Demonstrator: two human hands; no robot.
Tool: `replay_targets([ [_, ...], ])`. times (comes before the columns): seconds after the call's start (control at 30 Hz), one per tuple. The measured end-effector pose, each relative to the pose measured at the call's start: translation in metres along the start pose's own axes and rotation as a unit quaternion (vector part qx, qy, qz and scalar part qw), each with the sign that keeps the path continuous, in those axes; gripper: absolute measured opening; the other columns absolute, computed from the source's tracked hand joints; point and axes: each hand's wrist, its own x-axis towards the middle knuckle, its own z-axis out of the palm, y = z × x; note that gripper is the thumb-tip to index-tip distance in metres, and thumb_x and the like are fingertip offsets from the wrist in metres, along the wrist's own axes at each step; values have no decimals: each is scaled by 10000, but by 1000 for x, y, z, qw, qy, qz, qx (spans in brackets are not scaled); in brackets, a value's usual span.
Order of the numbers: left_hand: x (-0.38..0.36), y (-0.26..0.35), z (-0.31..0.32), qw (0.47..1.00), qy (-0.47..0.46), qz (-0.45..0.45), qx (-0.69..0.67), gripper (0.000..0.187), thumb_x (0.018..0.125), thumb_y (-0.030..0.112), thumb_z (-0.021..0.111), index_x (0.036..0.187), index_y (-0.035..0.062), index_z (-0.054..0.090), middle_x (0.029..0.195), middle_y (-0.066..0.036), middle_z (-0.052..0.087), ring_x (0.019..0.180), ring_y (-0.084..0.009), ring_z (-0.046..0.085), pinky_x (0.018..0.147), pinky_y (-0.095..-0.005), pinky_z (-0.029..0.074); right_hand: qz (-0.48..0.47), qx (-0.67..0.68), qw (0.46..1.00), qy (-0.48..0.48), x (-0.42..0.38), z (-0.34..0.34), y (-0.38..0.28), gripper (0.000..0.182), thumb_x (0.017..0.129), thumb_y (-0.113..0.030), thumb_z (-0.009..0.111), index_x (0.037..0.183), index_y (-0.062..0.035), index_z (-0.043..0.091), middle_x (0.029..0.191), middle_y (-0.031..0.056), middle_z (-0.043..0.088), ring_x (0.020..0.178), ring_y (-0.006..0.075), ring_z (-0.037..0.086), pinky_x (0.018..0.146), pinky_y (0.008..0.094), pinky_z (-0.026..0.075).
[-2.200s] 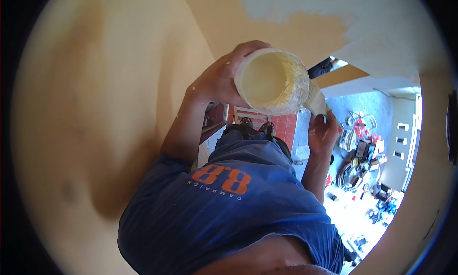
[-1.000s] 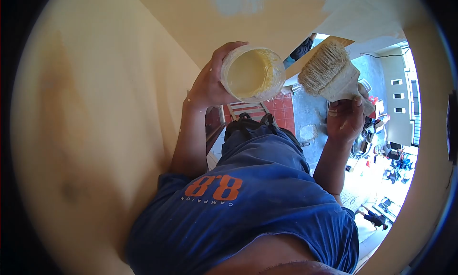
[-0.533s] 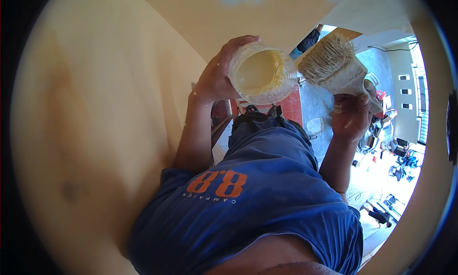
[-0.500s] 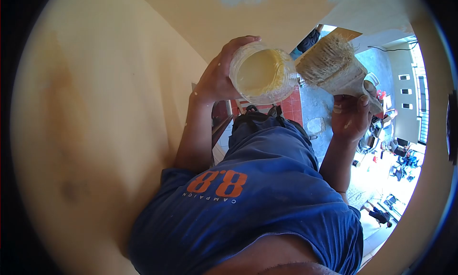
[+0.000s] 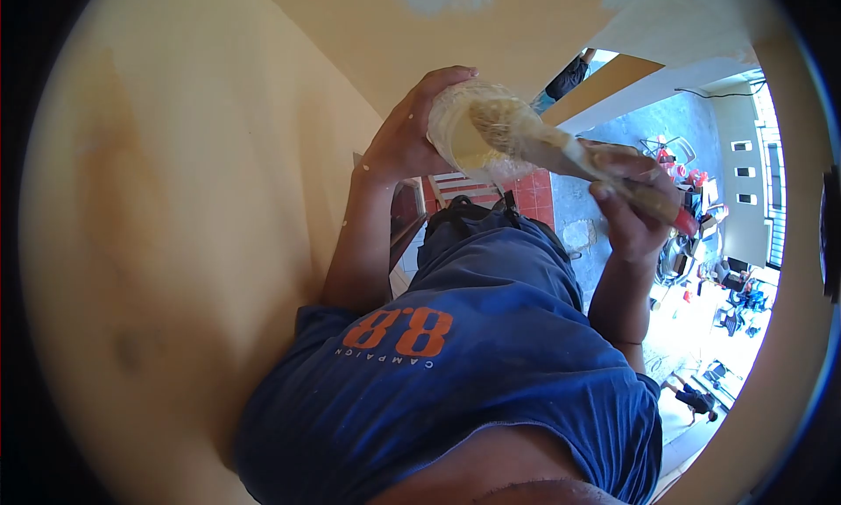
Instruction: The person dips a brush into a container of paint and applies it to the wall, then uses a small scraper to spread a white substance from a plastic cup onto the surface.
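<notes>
My left hand (image 5: 413, 128) is wrapped round the side of a clear plastic tub (image 5: 451, 111) smeared with pale yellow paint, tipped so its mouth faces me. Pale yellow paint (image 5: 471, 148) shows inside. In my right hand (image 5: 638, 203) is a wide paintbrush (image 5: 561, 153), gripped by its handle, whose red end sticks out past the palm. The bristles overlap the mouth of the tub and are blurred by motion. Splashes of paint dot my left hand and forearm.
A yellow-painted wall (image 5: 193, 242) stands close on my left, another surface with pale patches ahead. Far below on the right lie a grey floor (image 5: 574, 216), red tiles (image 5: 533, 197) and scattered goods (image 5: 692, 242). One person (image 5: 696, 400) is at lower right, another (image 5: 565, 80) beyond the wall.
My right hand has turned the paintbrush and swung it left, so its bristles went from beside the tub to over its mouth. The tub in my left hand has tilted a little.
</notes>
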Motion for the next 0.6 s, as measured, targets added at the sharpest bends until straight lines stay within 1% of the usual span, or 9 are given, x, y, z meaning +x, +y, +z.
replay_targets([
  [0.03,-3,-4,1,1000,10,-11,-17,969,494,201,894,1297,132,355,1247,-118,506,1122,-283,530,940,-370,447,-25,-33,998,-36,5,4,-3,191,747,23,680,898,20,564,986,185,650,971,304,634,811,367,521],
  [0.1,-7,-10,1,999,13,-15,-32,970,487,200,897,1293,134,360,1248,-117,505,1123,-282,530,943,-370,446,-50,-108,989,-92,15,8,-16,178,710,38,697,860,28,600,952,173,667,895,312,661,767,350,537],
  [0.13,-9,-11,2,999,17,-21,-48,972,479,200,899,1289,135,366,1249,-116,504,1125,-281,530,945,-371,445,-51,-108,989,-90,19,8,-19,178,710,38,697,860,28,600,952,173,667,895,312,661,767,350,537],
  [0.2,-10,-11,2,998,13,-27,-47,968,475,195,899,1285,138,372,1249,-111,505,1126,-278,529,945,-371,446,-77,-150,970,-176,28,8,-20,170,709,38,688,868,32,627,950,162,668,847,302,670,735,335,538],
  [0.33,-13,-14,4,995,-12,-50,-82,932,480,184,893,1267,142,396,1247,-101,509,1129,-272,530,942,-367,449,-25,-125,970,-205,28,0,-20,190,718,12,683,902,32,640,939,147,670,823,284,669,709,327,537],
  [0.4,-11,-9,3,996,-34,-51,-64,923,494,153,892,1262,121,380,1251,-132,498,1141,-272,521,947,-369,447,39,-208,956,-204,31,4,-24,200,720,-22,683,913,15,644,914,140,668,783,277,663,680,321,527],
  [0.47,-12,-6,5,996,-59,-53,-50,915,509,123,891,1256,99,363,1256,-163,488,1153,-271,512,952,-371,446,32,-223,950,-215,36,14,-28,205,714,-31,687,912,6,647,893,139,666,766,286,656,669,329,522],
  [0.53,-13,-5,8,994,-43,-49,-86,881,499,168,884,1248,130,421,1243,-113,510,1131,-280,529,944,-364,447,25,-237,944,-226,40,20,-26,210,708,-40,692,911,-4,650,872,139,664,750,296,649,658,336,517],
  [0.6,-12,-2,8,994,-41,-40,-88,883,501,166,884,1250,130,417,1240,-118,510,1129,-282,530,943,-364,448,12,-274,922,-273,41,24,-23,176,706,-1,691,876,22,653,900,127,675,766,279,662,672,319,526],
])
